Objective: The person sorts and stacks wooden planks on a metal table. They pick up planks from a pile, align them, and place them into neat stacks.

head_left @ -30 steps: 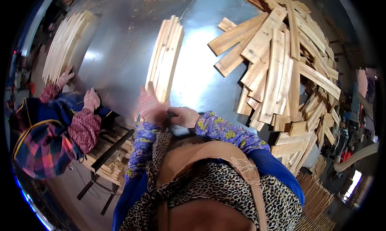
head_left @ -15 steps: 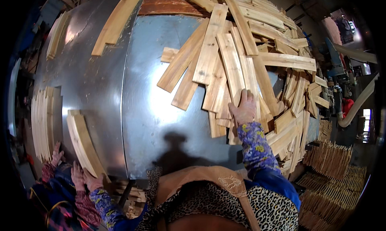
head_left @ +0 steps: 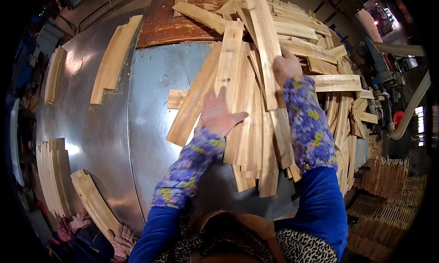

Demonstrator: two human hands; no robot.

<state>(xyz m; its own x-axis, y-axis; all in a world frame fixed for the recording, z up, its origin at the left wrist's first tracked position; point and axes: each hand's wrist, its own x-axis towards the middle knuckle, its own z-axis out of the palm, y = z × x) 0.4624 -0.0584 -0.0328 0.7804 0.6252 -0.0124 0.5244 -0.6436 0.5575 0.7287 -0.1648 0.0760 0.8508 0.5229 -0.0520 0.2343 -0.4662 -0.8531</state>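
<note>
My left hand (head_left: 219,113) lies over the boards with fingers and thumb spread, holding nothing. Under its fingers is a knotty wooden board (head_left: 229,50). My right hand (head_left: 287,67) is closed round the right edge of a long wooden board (head_left: 263,32), which rests at a slant on top of the heap; its fingertips are partly hidden. Between my forearms several pale boards (head_left: 247,139) lie side by side, pointing toward me. A wider tan board (head_left: 194,100) slants away to the left of my left hand.
A pile of wooden boards (head_left: 302,48) covers the right side of the metal table (head_left: 151,75). At left stand a row of thin strips (head_left: 48,176) and a notched board (head_left: 116,52). A co-worker's gloved hand (head_left: 121,241) is near a stacked board (head_left: 93,201). Bundled slats (head_left: 388,208) stand lower right.
My left hand has come from the lower left onto the boards. My right hand has moved farther away and taken hold of a board. The view has shifted.
</note>
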